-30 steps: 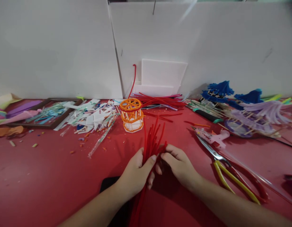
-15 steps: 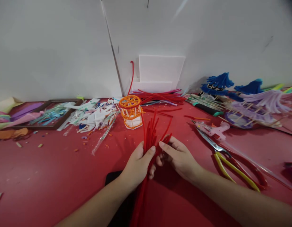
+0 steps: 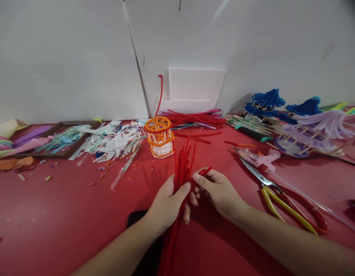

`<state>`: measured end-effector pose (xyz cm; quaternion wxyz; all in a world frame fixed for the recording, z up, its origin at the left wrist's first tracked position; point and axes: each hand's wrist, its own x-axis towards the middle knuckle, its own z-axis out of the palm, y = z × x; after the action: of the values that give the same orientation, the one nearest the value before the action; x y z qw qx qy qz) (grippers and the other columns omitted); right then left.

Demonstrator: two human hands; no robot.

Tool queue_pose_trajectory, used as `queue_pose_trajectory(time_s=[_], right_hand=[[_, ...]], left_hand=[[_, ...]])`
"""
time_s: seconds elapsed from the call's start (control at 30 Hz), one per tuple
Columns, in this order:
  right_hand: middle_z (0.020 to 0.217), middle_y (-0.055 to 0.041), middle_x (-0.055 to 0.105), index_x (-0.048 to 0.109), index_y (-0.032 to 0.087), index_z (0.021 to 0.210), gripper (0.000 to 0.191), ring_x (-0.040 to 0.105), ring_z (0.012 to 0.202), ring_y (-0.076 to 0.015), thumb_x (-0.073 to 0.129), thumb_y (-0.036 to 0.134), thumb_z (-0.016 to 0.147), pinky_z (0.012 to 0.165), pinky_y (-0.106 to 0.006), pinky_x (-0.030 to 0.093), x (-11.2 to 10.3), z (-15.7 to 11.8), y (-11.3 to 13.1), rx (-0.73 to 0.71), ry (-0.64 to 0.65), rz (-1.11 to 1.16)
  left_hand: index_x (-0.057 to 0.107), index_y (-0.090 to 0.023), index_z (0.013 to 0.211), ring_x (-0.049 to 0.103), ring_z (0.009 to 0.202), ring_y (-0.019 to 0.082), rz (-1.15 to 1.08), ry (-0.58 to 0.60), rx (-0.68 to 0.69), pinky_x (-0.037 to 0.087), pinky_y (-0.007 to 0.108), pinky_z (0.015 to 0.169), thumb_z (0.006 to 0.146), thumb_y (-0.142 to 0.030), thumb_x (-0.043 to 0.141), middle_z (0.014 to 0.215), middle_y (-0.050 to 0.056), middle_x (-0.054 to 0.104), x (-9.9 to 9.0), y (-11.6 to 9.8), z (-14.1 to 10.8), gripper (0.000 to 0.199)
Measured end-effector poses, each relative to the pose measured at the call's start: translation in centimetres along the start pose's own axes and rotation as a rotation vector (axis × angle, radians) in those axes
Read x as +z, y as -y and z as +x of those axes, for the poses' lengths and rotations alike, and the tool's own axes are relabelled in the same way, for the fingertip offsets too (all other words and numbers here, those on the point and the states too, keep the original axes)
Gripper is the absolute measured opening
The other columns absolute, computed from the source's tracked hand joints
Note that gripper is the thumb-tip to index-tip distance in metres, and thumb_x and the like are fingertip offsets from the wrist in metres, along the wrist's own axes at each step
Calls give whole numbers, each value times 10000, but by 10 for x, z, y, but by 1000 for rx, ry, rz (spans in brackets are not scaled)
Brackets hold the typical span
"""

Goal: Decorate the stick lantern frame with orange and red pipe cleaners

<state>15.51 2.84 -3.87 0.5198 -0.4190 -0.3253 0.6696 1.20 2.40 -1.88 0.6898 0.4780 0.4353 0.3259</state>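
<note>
A bundle of red pipe cleaners [image 3: 181,166] stands in the grip of my left hand [image 3: 168,203], its lower ends trailing down toward me. The thumb lies across the stems. Close beside it on the right, my right hand [image 3: 219,189] pinches a few red pipe cleaners between thumb and fingers; their tips poke out above the thumb. Beyond the bundle sits a small orange and white tower [image 3: 159,137] with a wheel-like top. Under my left forearm a black flat object [image 3: 137,217] is partly hidden.
Right of my hands lie scissors [image 3: 269,184] with red and yellow handles and a pink glue gun [image 3: 262,158]. Blue and lilac pipe-cleaner models [image 3: 268,98] stand behind them. More red pipe cleaners [image 3: 194,119] lie by the wall. White scraps [image 3: 116,138] and a brown frame [image 3: 70,149] are leftward.
The loose red stem that leaned out between my hands now stands closer to the bundle. My right hand has shifted slightly, still pinching a few stems; my left hand keeps its hold.
</note>
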Motion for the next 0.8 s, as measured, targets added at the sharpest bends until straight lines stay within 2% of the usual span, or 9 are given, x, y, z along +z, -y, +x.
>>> queue_pose_trajectory(time_s=[0.17, 0.23, 0.33, 0.43, 0.6, 0.67, 0.8], right_hand=[[509, 65, 544, 589, 182, 734, 413, 496, 438, -71, 823, 482, 574, 464, -219, 434, -4, 8, 4, -66, -166, 58], [542, 64, 536, 571, 187, 700, 440, 498, 466, -72, 833, 500, 535, 483, -225, 453, -3, 9, 7, -81, -187, 76], [570, 45, 552, 582, 175, 664, 429, 492, 483, -71, 825, 508, 546, 482, -225, 443, -1, 8, 8, -70, -165, 64], [555, 45, 561, 617, 170, 701, 404, 471, 460, -66, 824, 488, 562, 459, -217, 400, -1, 5, 6, -59, -154, 33], [508, 59, 548, 629, 170, 735, 332, 453, 437, -62, 812, 424, 624, 449, -212, 349, -3, 1, 2, -65, -139, -34], [523, 56, 562, 635, 172, 760, 315, 462, 449, -64, 795, 420, 651, 458, -214, 349, -4, -1, 2, -77, -101, -89], [510, 38, 566, 603, 166, 670, 333, 481, 470, -77, 752, 463, 696, 492, -232, 370, -4, -3, 6, -48, 31, -208]], left_hand=[[438, -183, 969, 440, 290, 44, 34, 79, -65, 335, 150, 303, 878, -340, 466, 617, -38, 622, 0, -2, -2, 183], [429, -186, 996, 449, 289, 56, 37, 98, -97, 333, 153, 301, 872, -325, 466, 601, -37, 627, 0, -2, -3, 190], [431, -187, 953, 464, 295, 61, 54, 112, -132, 333, 151, 306, 864, -302, 464, 586, -32, 627, 1, -2, -4, 149], [425, -187, 919, 509, 317, 73, 5, 67, -153, 373, 163, 324, 853, -280, 460, 621, -24, 633, 3, -3, -3, 119], [447, -180, 961, 595, 417, 101, -102, -20, -123, 473, 202, 381, 821, -364, 563, 700, -26, 624, 2, -2, 1, 259], [457, -174, 931, 581, 416, 89, -86, -32, -79, 474, 195, 383, 806, -394, 601, 684, -32, 611, 2, -2, 1, 291], [455, -172, 886, 554, 389, 75, -51, -44, -40, 461, 185, 371, 819, -393, 595, 649, -40, 603, 2, -2, 0, 270]])
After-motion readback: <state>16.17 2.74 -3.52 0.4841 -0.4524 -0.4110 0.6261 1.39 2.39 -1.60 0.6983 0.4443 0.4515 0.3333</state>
